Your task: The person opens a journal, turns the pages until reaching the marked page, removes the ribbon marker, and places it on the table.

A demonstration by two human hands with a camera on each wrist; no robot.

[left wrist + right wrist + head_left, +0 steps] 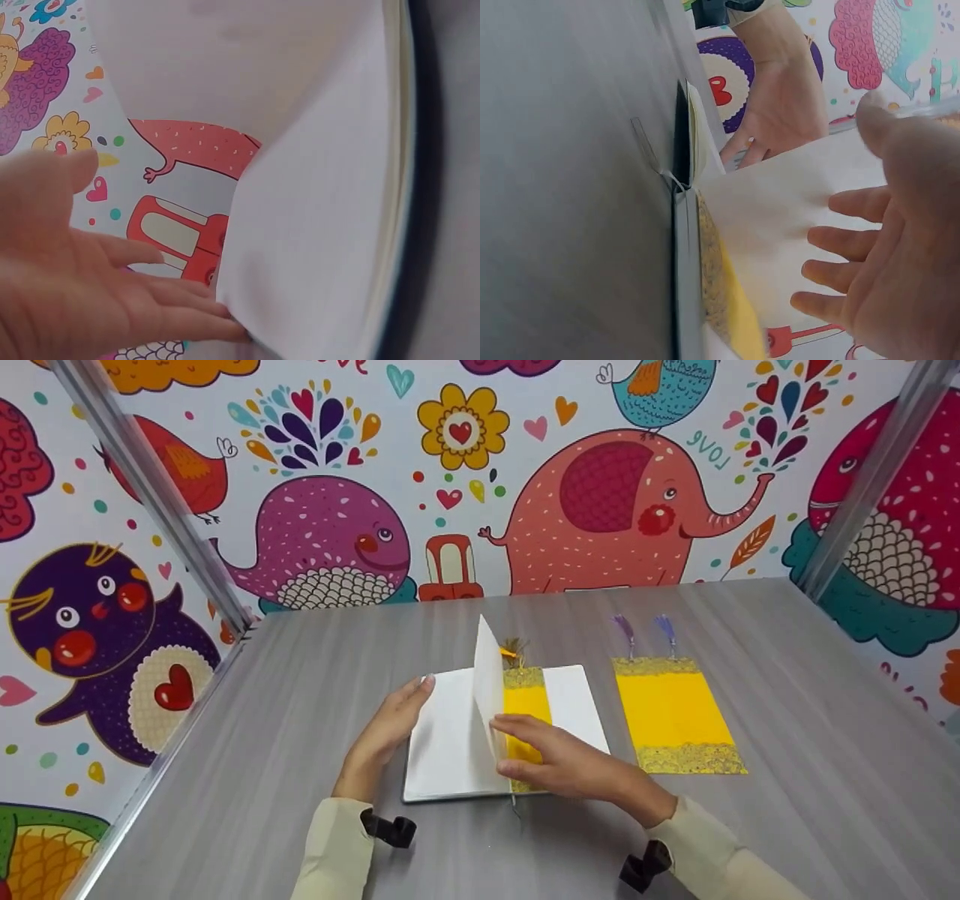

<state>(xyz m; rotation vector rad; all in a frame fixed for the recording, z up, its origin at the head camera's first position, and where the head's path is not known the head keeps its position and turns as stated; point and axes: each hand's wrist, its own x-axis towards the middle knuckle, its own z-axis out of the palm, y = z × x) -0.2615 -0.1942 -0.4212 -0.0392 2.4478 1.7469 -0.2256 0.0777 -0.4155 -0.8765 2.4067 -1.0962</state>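
One yellow bookmark (527,712) already lies in the open notebook (450,742); the right hand (559,757) turns a page (489,690) over it, fingers extended; the left hand (386,731) presses flat, spread; two bookmarks (675,716) wait on the counter (787,780).

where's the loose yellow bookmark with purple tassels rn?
In the head view, the yellow bookmark with purple tassels lies flat on the grey table, just right of the open white notebook, apart from both hands.

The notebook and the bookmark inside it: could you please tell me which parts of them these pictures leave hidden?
- Head view: the right hand covers the lower end of the bookmark in the notebook.
- Head view: the raised page hides the bookmark's left edge.
- Left wrist view: the page fills the frame; no bookmark shows.
- Right wrist view: the bookmark's top is cut off by the bottom edge.
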